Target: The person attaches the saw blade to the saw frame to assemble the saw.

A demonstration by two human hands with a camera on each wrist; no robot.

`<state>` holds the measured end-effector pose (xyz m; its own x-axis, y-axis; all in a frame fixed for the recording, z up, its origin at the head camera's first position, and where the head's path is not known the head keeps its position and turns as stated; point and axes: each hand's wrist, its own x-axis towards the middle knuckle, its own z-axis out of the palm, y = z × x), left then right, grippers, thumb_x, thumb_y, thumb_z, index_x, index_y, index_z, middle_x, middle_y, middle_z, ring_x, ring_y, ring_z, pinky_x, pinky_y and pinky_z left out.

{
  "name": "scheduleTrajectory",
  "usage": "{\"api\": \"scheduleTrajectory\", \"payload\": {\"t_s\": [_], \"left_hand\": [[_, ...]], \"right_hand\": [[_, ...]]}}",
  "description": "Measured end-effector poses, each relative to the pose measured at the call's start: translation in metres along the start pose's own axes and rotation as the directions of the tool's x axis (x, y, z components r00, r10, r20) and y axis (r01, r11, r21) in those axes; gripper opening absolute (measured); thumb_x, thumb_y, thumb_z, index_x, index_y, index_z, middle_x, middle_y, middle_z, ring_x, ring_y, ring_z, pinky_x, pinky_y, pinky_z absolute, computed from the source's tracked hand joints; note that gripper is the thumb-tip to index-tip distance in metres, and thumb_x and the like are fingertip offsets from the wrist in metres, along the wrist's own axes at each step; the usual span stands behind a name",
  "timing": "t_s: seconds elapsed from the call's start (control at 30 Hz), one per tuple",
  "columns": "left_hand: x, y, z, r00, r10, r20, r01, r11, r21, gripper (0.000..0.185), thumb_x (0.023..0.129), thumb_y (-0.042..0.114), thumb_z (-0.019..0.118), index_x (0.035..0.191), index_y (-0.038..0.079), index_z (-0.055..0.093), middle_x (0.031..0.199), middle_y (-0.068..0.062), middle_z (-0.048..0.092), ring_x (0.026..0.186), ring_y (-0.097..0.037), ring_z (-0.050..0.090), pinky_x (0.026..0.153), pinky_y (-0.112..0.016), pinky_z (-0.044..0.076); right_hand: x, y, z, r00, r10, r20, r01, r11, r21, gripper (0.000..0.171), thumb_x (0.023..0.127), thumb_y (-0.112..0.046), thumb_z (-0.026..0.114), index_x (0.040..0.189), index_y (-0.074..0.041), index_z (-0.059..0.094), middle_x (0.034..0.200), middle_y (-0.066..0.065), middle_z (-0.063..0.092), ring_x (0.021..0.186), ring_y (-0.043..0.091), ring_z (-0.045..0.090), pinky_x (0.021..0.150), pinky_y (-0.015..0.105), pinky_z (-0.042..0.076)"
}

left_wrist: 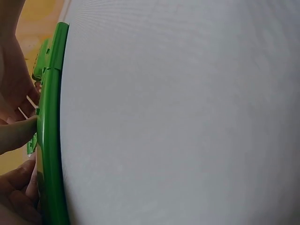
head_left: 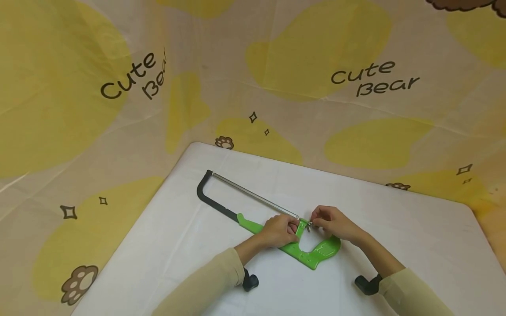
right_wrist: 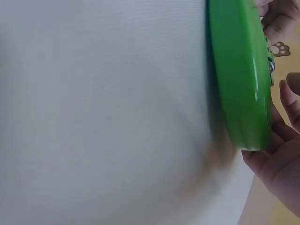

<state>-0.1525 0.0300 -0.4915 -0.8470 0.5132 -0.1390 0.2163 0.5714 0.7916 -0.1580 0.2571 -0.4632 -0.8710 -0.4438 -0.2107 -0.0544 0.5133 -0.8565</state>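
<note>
A hacksaw lies on the white table, with a green frame [head_left: 292, 250], a dark front arm [head_left: 215, 205] and a silver blade [head_left: 257, 195] along its far side. My left hand [head_left: 276, 230] grips the green frame by the upright where the blade's near end is fixed. At that upright's outer side is a small metal wing nut [head_left: 309, 225]. The curled thumb and forefinger of my right hand [head_left: 334, 224] pinch at the wing nut. Below it sits the green handle [head_left: 328, 248], which partly blocks the right wrist view. The left fingertips are partly hidden behind the frame.
The white table [head_left: 189, 272] has rounded far corners. Behind it and to the left hangs a yellow-and-cream cloth [head_left: 292, 52] with bear lettering. A black wrist mount shows under each forearm, the left one [head_left: 250, 281] and the right one [head_left: 367, 284].
</note>
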Motion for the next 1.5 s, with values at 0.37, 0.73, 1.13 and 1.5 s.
{"api": "scheduleTrajectory", "payload": {"t_s": [0.37,0.73,1.13,1.5], "left_hand": [[0.0005,0.0009,-0.0013,1.000,0.003,0.017,-0.003,1.000,-0.001,0.043,0.078,0.016,0.084,0.116,0.007,0.069,0.082,0.011,0.063,0.071,0.004,0.055,0.076,-0.021,0.043],[0.0006,0.0012,-0.0019,1.000,0.000,0.018,0.000,1.000,0.005,0.040,0.078,0.016,0.084,0.114,0.008,0.070,0.082,0.012,0.062,0.072,0.003,0.055,0.077,-0.021,0.043],[0.0011,-0.0006,-0.0015,1.000,0.006,0.022,-0.005,1.000,-0.008,0.040,0.078,0.016,0.084,0.114,0.008,0.070,0.082,0.013,0.062,0.072,0.003,0.055,0.078,-0.022,0.043],[0.0013,-0.0013,-0.0016,1.000,-0.005,0.014,0.005,1.000,-0.002,0.038,0.076,0.016,0.085,0.110,0.010,0.070,0.082,0.012,0.063,0.072,0.003,0.056,0.078,-0.021,0.044]], "right_hand": [[-0.0049,0.0027,0.0011,1.000,-0.005,0.011,0.005,1.000,-0.008,0.014,0.098,-0.011,0.058,0.104,0.001,0.064,0.095,0.012,0.062,0.086,0.022,0.053,0.068,0.026,0.046],[-0.0030,0.0026,0.0030,1.000,0.014,0.024,-0.011,0.995,-0.097,0.021,0.098,-0.020,0.061,0.104,-0.001,0.069,0.093,0.006,0.064,0.083,0.019,0.053,0.069,0.025,0.045],[-0.0013,0.0040,0.0045,0.996,-0.059,0.060,0.067,0.989,-0.130,0.021,0.088,-0.014,0.071,0.103,0.002,0.067,0.084,0.001,0.059,0.076,0.013,0.052,0.066,0.023,0.044],[0.0009,0.0047,0.0049,0.996,-0.065,0.058,0.073,0.987,-0.140,0.015,0.093,-0.013,0.063,0.099,0.000,0.069,0.087,0.003,0.062,0.079,0.013,0.053,0.068,0.024,0.045]]}}
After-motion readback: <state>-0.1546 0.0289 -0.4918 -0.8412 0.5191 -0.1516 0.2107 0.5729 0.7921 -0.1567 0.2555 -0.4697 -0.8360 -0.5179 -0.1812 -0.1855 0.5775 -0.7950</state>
